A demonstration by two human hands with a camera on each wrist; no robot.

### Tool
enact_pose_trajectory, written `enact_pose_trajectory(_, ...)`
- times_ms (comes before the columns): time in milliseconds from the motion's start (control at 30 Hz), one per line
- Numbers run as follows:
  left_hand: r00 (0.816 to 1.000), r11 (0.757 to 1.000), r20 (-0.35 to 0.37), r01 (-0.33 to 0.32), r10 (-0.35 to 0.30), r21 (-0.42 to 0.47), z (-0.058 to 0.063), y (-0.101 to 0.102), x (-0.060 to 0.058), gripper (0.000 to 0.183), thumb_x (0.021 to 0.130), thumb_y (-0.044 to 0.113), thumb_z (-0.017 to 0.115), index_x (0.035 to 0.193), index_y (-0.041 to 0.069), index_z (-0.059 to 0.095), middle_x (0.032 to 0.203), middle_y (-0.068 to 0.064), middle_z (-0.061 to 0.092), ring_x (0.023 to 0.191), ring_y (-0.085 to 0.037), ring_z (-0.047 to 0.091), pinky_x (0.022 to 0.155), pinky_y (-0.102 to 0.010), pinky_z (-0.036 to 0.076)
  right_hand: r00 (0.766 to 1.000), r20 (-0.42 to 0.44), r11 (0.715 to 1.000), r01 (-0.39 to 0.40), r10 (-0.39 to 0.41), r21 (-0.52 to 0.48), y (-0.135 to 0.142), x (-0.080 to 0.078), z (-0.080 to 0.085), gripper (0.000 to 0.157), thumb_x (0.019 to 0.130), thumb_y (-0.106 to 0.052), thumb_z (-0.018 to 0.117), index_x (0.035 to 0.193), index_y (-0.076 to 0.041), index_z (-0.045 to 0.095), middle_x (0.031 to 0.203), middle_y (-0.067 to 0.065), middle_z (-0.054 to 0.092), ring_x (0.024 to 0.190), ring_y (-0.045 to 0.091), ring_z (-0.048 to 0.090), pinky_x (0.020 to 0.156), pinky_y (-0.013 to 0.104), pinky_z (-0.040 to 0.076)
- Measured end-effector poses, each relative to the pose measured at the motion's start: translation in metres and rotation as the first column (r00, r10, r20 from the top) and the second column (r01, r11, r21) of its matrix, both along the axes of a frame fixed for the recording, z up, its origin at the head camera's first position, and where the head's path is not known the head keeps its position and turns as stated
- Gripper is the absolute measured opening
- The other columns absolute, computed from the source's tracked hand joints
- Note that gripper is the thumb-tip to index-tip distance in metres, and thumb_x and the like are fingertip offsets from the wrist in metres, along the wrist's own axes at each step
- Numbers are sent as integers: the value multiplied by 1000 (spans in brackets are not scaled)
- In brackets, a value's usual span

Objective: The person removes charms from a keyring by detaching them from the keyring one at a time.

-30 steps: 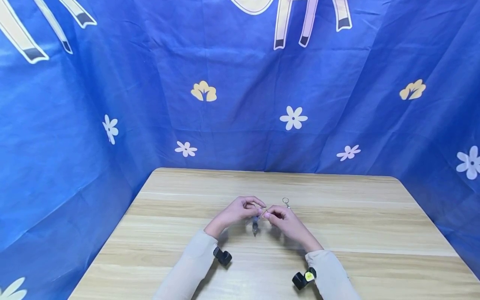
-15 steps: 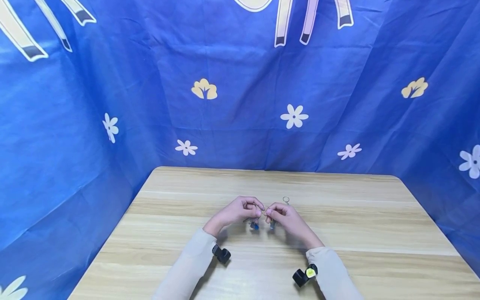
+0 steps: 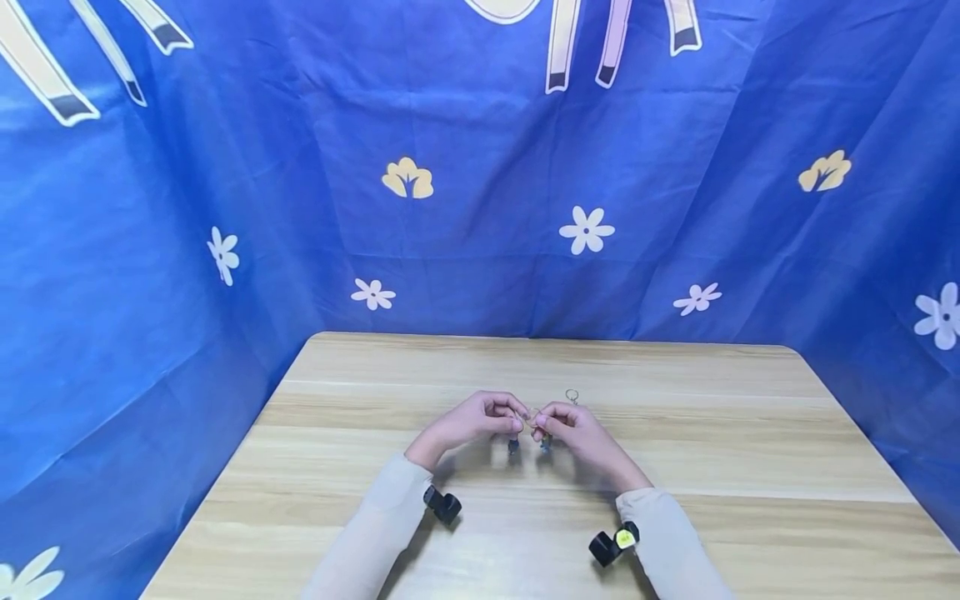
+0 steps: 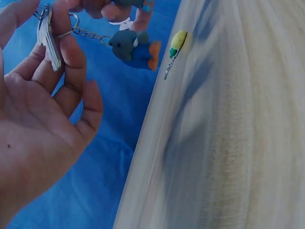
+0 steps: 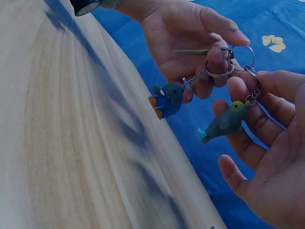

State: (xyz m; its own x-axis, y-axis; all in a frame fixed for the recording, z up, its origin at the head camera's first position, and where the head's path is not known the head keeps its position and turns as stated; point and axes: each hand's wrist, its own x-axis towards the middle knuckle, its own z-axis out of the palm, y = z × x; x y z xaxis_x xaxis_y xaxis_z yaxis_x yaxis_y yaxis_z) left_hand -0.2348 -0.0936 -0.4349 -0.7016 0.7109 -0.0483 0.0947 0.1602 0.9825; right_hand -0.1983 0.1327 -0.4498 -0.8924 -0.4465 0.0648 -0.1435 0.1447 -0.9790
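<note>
My left hand [image 3: 472,422] holds a key ring between thumb and fingers. From that ring hang a key [image 4: 46,40] and a short chain with an elephant-like charm [image 5: 167,99], grey-headed with a blue body and orange feet. My right hand [image 3: 579,434] pinches the metal ring end of a second keychain. Its charm [image 5: 226,121] resembles a bird or fish, with a yellow-green head, grey body and light blue tail. Both hands' fingertips meet above the table, the metal rings touching or overlapping; whether they are linked, I cannot tell.
A third keychain [image 4: 178,42], with a yellow and green charm, lies on the wooden table [image 3: 675,442] just beyond my right hand. A blue patterned curtain [image 3: 480,208] hangs behind the table and at its sides. Both wrists wear black cameras.
The charms swing and turn below the hands. The right-hand charm, hidden a second ago, now shows beneath the fingers. Both hands stay nearly in place, fingertips shifting slightly at the rings.
</note>
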Motion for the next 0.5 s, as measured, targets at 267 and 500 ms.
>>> enact_pose_trajectory(267, 1000, 1000, -24, -12, 12, 10, -3, -1, -2, 31, 89, 13, 64, 114, -5, 59, 96, 4, 63, 88, -11, 59, 84, -25, 50, 1000, 8, 1000, 4, -4, 0, -1, 1, 3, 29, 97, -21, 53, 104, 5, 62, 98, 11, 67, 93, 10, 62, 91, 28, 49)
enact_pose_trajectory(500, 997, 995, 59, -45, 39, 91, -2, 0, 0, 29, 87, 12, 65, 111, -4, 59, 94, 5, 68, 90, -12, 64, 88, -28, 52, 1000, -16, 1000, 1, -2, -16, -2, 3, 6, 29, 98, -19, 52, 106, 8, 61, 106, 10, 66, 97, 6, 61, 95, 28, 48)
